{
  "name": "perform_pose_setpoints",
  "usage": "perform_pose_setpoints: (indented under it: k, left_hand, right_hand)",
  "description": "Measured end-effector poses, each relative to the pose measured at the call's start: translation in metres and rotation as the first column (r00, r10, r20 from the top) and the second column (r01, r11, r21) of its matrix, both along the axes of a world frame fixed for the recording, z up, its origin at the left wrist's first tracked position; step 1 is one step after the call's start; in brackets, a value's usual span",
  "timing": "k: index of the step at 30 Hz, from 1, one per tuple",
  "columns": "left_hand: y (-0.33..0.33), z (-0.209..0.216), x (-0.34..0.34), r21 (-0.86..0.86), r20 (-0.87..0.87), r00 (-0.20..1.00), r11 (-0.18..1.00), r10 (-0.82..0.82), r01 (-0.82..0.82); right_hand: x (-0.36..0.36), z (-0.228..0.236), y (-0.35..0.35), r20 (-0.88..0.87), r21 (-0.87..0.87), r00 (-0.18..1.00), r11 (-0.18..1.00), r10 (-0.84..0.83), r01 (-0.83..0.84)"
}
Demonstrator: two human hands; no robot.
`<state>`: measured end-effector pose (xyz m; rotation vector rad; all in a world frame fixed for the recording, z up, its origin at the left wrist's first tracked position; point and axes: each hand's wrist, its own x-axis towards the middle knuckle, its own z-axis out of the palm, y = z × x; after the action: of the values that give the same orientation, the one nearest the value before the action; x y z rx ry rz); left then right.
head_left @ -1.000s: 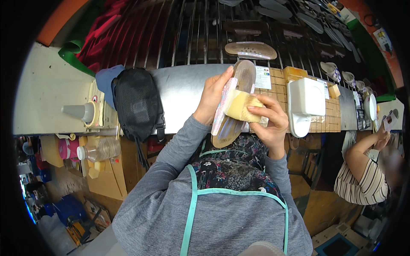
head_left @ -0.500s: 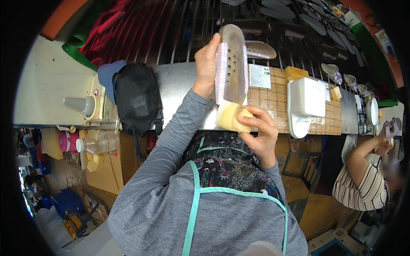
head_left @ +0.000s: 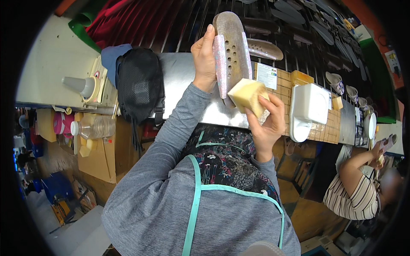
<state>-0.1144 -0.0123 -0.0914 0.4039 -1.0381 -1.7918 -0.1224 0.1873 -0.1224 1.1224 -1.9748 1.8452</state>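
My left hand is closed around the side of a shoe last, holding it up lengthwise with its brown, holed underside in view. A pink glittery upper wraps along the sides of the last. In my right hand is a yellow sponge block, pinched between thumb and fingers. The sponge overlaps the near end of the last; whether it touches there I cannot tell. Behind, another similar shoe piece rests on the rack bars.
A white plastic dispenser stands on a wooden board to the right, near a white label sheet. At left lies a black mesh bag on the metal bench. A co-worker in a striped top handles a shoe at far right.
The sponge has moved right and slightly up, away from the near end's left edge, and turned in my right hand. My left hand and the last have shifted slightly up.
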Motion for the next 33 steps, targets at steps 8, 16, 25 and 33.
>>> perform_pose_setpoints:
  k: [8, 16, 25, 33]
  left_hand:
    - [-0.024, -0.023, 0.02, 0.059, 0.046, 0.963, 0.963, -0.266, 0.263]
    - [-0.02, -0.026, 0.033, 0.04, -0.007, 0.916, 0.915, -0.401, 0.401]
    - [-0.022, -0.038, 0.032, 0.053, 0.001, 0.908, 0.907, -0.418, 0.417]
    - [-0.026, -0.031, 0.03, 0.142, -0.03, 0.902, 0.891, -0.431, 0.431]
  right_hand:
    - [0.029, -0.003, -0.007, -0.2, 0.054, 0.977, 0.995, -0.073, 0.085]
    - [0.023, -0.006, 0.002, -0.236, 0.1, 0.932, 0.947, -0.277, 0.306]
    - [0.033, -0.007, -0.003, -0.287, 0.095, 0.927, 0.956, -0.241, 0.277]
    - [0.035, 0.002, -0.003, -0.329, 0.078, 0.917, 0.961, -0.227, 0.266]
